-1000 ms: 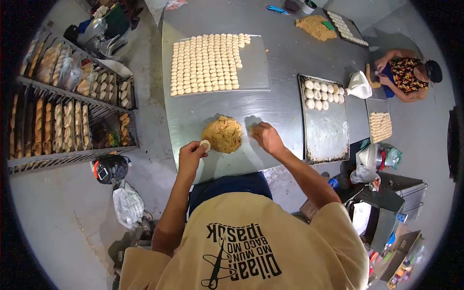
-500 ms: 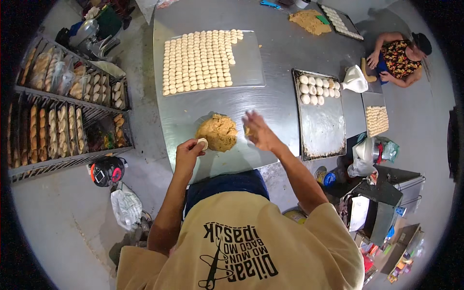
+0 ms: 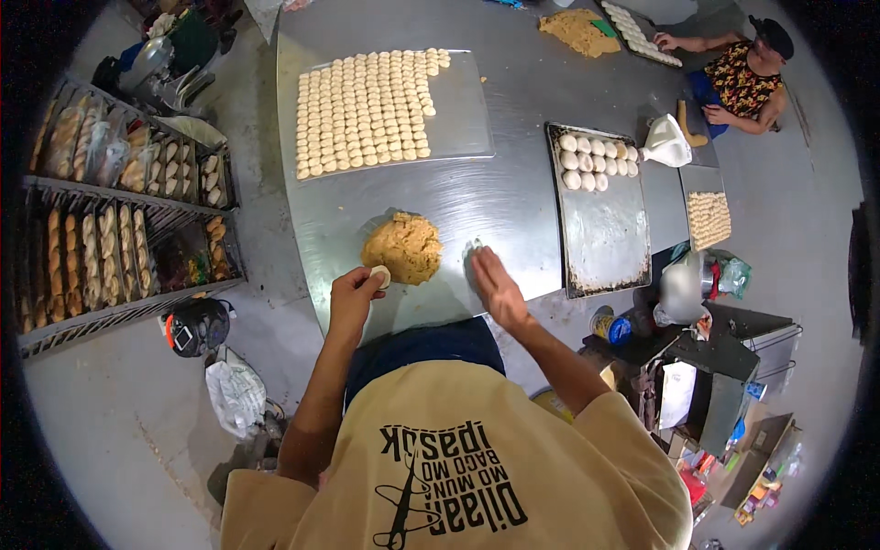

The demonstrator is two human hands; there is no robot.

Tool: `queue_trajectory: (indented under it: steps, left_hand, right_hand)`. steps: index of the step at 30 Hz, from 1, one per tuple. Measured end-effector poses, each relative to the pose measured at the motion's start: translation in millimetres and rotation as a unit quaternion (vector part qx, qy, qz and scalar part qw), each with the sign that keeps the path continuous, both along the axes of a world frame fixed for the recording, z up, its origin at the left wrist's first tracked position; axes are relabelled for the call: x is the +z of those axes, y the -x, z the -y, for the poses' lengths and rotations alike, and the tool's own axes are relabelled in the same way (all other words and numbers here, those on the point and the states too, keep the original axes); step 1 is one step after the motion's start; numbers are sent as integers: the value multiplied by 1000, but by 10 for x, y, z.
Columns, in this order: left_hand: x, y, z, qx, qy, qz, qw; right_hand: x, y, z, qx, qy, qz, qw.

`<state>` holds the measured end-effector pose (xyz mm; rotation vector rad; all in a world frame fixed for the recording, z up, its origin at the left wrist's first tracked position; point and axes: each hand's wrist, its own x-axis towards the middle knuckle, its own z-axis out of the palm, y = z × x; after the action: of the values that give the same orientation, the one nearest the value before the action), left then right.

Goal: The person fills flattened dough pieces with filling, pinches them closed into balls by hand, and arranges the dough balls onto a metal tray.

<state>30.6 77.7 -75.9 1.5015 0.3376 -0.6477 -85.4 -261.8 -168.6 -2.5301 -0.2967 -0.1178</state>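
Observation:
My left hand [image 3: 353, 301] is closed on a small pale dough disc [image 3: 380, 276], pinched between thumb and fingers. Just beyond it a tan, lumpy mound of filling [image 3: 403, 248] rests on the metal table [image 3: 367, 197]. To the right of the mound my right hand [image 3: 498, 290] is over the tabletop, its fingers stretched out and close together. Whether anything lies beneath that palm is hidden. Past the mound, a metal sheet [image 3: 466, 115] carries many rows of small pale dough pieces [image 3: 362, 115].
A dark-rimmed tray [image 3: 605, 243] with round dough balls [image 3: 587, 158] lies on the right, beside a white scoop-shaped container [image 3: 666, 142]. A co-worker [image 3: 744, 82] reaches toward a far tray [image 3: 632, 27]. Racks of bread [image 3: 110, 247] stand at left.
My right hand has shifted slightly nearer to me and turned. My left hand keeps the dough disc beside the mound. The co-worker has stretched one arm to the far tray.

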Motion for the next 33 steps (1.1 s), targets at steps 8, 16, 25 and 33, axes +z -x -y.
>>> queue_trajectory:
  steps: [8, 16, 25, 33]
  left_hand:
    - [-41, 45, -67, 13, -31, -3, 999]
    - [76, -22, 48, -4, -16, 12, 1000]
    - [153, 116, 1, 15, -27, 0, 1000]
    - [129, 62, 349, -65, -24, 38, 997]
  right_hand:
    - [227, -117, -134, 3, 177, -10, 984]
    - [-34, -1669, -3, -216, 197, 35, 956]
    - [97, -907, -426, -32, 80, 13, 996]
    - [481, -332, -98, -288, -471, -166, 817]
